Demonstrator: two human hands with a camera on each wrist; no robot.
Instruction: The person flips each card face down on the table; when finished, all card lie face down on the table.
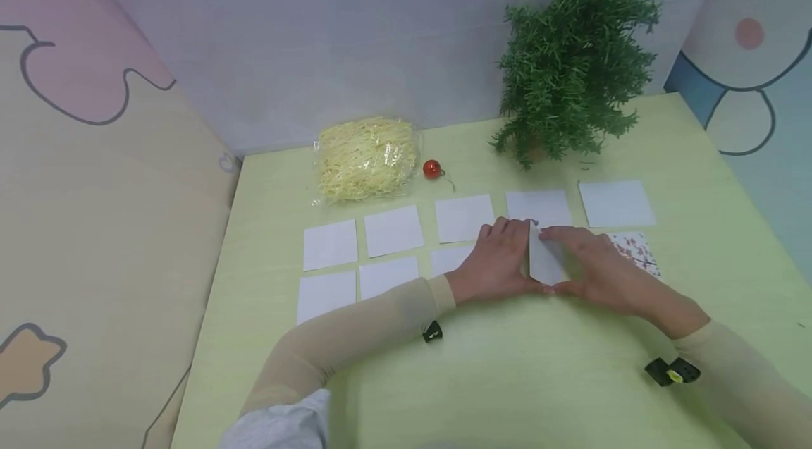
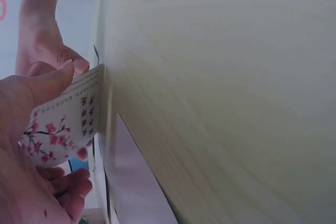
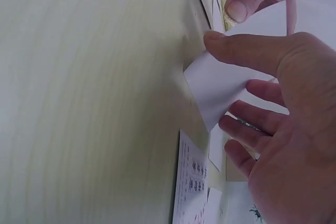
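A card (image 1: 544, 260) stands tilted up off the table between both hands. Its plain white back (image 3: 220, 85) faces the right wrist camera. Pink blossoms and black characters cover the other face of this card (image 2: 60, 129) in the left wrist view. My left hand (image 1: 497, 262) holds it by the edges, thumb near and fingers at the far side. From the right, my right hand (image 1: 603, 269) grips the same card between thumb and fingertips. Just beside that hand a blossom-printed card (image 1: 639, 251) lies face up, partly covered by the hand.
Several white cards (image 1: 330, 244) lie face down in two rows. Behind them are a clear bag of pale yellow shredded filler (image 1: 368, 158), a small red ball (image 1: 432, 168) with a string, and a green artificial tree (image 1: 574, 68). The pale table (image 1: 482, 378) meets walls behind.
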